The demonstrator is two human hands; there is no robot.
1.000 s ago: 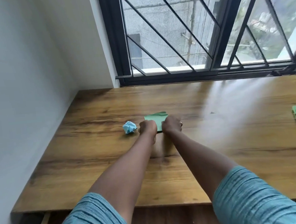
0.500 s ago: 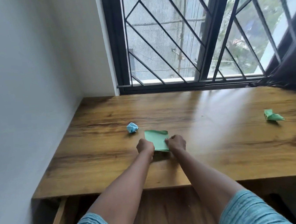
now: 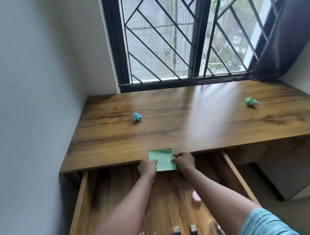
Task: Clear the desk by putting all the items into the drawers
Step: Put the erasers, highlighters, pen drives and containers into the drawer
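Wooden desk (image 3: 170, 127), front edge: your left hand (image 3: 147, 165) and right hand (image 3: 185, 161) pinch the green note (image 3: 163, 159) over the open drawer (image 3: 79, 202). Next, lower it inside, then release.

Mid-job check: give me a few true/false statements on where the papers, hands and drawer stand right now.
1. Both hands hold the flat green paper at the desk's front edge. True: left hand and right hand pinch its sides.
2. The drawer below the desk is shut. False: it is pulled open, with several items inside.
3. A crumpled blue paper lies on the desk. True.
4. The crumpled green paper is already in the drawer. False: it sits on the desk's right side.
5. The blue and green crumpled papers touch. False: they lie far apart.
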